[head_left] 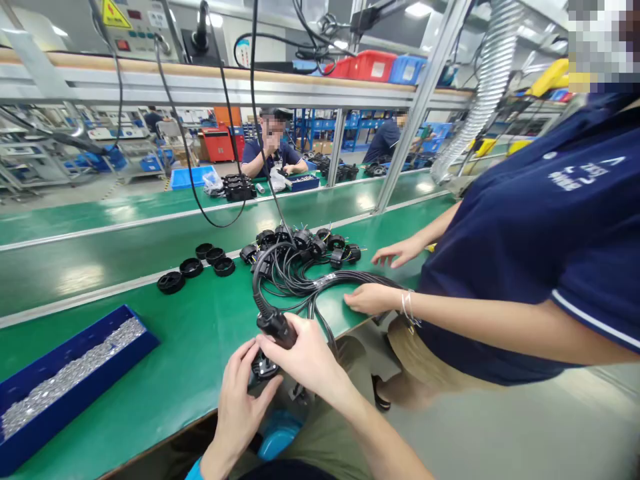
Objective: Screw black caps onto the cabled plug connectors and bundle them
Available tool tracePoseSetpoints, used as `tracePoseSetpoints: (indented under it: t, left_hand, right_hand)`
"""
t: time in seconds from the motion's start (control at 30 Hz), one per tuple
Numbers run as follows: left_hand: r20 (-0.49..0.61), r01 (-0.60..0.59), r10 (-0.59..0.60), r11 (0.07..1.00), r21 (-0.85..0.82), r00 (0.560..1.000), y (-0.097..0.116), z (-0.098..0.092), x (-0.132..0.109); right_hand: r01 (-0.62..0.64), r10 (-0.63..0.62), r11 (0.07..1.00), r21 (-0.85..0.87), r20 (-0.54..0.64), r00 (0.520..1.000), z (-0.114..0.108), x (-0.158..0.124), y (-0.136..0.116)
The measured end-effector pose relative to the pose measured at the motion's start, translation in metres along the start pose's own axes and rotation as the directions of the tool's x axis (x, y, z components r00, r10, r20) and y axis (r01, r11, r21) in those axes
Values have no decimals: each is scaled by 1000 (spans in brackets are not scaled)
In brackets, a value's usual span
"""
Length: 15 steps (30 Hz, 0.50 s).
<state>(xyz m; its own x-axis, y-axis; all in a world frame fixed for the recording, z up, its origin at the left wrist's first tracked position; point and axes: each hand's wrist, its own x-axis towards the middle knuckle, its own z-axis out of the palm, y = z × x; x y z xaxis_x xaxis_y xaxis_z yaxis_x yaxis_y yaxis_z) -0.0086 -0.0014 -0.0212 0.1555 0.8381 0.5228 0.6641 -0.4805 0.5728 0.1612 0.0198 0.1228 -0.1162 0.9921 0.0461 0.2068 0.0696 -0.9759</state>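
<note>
Closed grip of right hand (307, 360) round plug (277, 328), left hand (239, 400) pinching half-hidden black part (264, 367)

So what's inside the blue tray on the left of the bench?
The blue tray holds a heap of small silvery metal pieces. They cover its floor, so anything beneath them cannot be seen.

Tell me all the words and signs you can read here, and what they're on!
Yellow warning triangle on the grey control box: a picture sign only, no words.
White print on the co-worker's navy shirt: too skewed to read.
Round sticker on the white panel: too blurred.
Black plug in the right hand, black part in the left hand: no readable marking.
</note>
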Motion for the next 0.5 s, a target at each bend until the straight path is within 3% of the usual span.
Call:
tracePoseSetpoints:
  t: [0.13, 0.23, 0.3, 0.37, 0.43, 0.47, 0.5]
  left_hand:
    - [-15, 5, -5, 1000, 10, 1000, 10, -4, -4]
    - [-66, -20, 25, 997, 71, 997, 9, -26, 6]
    - [-148, -27, 57, 980, 198, 987, -6, -56, 26]
    - [-242, 51, 34, 941, 336, 970, -33, -102, 50]
    - [-272, 247, -131, 856, 454, 953, -66, -152, 74]
    - [-232, 349, -263, 771, 533, 936, -84, -175, 85]
    - [-170, 428, -418, 666, 611, 893, -102, -194, 95]
  right_hand:
    - [16, -27, 988, 155, 65, 998, 2, -2, -7]
    - [-66, 26, 958, 279, 146, 989, -1, -14, -9]
    - [-135, 75, 941, 311, 197, 977, -10, -21, -8]
    - [-135, 62, 899, 416, 185, 981, -21, -26, -6]
    - [-115, 15, 838, 533, 188, 982, -28, -28, -7]
    - [-97, -22, 807, 583, 192, 981, -31, -28, -8]
    - [-70, -64, 781, 621, 191, 979, -31, -28, -9]
